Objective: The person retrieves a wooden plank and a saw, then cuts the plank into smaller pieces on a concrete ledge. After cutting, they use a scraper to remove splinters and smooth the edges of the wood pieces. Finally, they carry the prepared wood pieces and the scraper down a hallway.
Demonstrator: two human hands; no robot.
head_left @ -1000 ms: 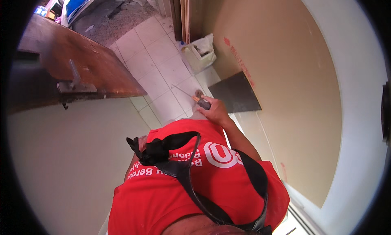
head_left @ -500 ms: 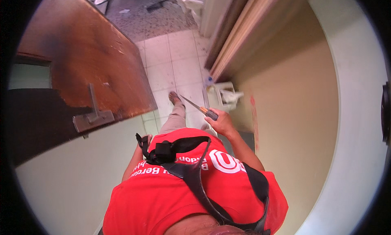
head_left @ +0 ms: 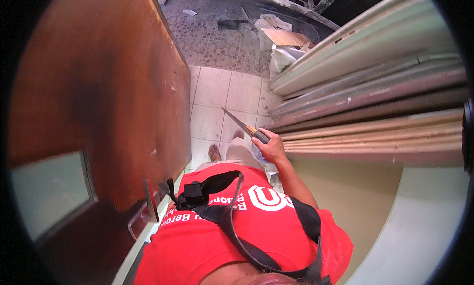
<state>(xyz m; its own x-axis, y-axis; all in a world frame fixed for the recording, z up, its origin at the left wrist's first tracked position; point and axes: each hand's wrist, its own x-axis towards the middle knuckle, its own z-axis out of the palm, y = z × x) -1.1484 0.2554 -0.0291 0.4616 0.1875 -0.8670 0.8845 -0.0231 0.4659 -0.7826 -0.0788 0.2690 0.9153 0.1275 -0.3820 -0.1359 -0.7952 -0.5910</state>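
Knife [head_left: 243,126] sits clamped in your right hand [head_left: 269,147], blade pointing far-left over the tiled floor [head_left: 212,95]; left hand unseen. Keep the tip off the door [head_left: 98,87].

Right hand [head_left: 270,147] closed around handle of a long flat blade [head_left: 238,121], tip angled up and left over pale floor tiles [head_left: 217,95]. Left hand out of sight. Brown wooden door [head_left: 98,87] close on left; stacked door-frame mouldings [head_left: 375,102] on right. Bare feet [head_left: 214,152] on tiles. Rubble heaped beyond.
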